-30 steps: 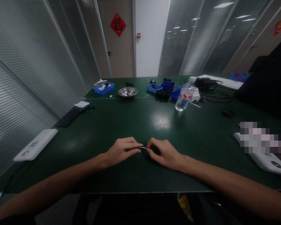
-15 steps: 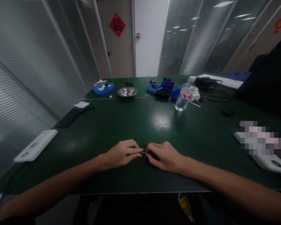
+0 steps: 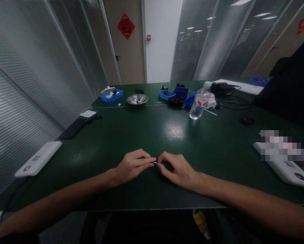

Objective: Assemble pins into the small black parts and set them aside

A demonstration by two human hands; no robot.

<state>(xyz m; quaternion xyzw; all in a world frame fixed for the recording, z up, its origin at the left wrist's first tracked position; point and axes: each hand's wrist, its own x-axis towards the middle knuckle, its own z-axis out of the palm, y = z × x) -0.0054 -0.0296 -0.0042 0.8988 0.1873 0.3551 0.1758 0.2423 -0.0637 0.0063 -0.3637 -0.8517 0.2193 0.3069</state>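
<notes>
Close to the table's front edge, my left hand (image 3: 135, 166) and my right hand (image 3: 177, 169) meet with their fingertips nearly touching. Between them is a small dark piece with a shiny, light-coloured part (image 3: 155, 163); it is too small to name. The left fingers are closed on its left side, stretched toward the right hand. At its right side, my right thumb and index finger pinch together. Fingers cover much of the piece. Both forearms lie low over the dark green table (image 3: 131, 135).
A water bottle (image 3: 199, 103) stands beyond my right hand. Farther back are a metal bowl (image 3: 137, 99), a blue basket (image 3: 111, 97) and a small blue basket (image 3: 166, 95). White devices lie left (image 3: 39, 159) and right (image 3: 284, 166). A computer mouse (image 3: 246, 121) is at right.
Both hands have risen slightly in the view. The right thumb and index finger have shifted, and the shiny part between the hands shows a little more. The surrounding objects have stayed put.
</notes>
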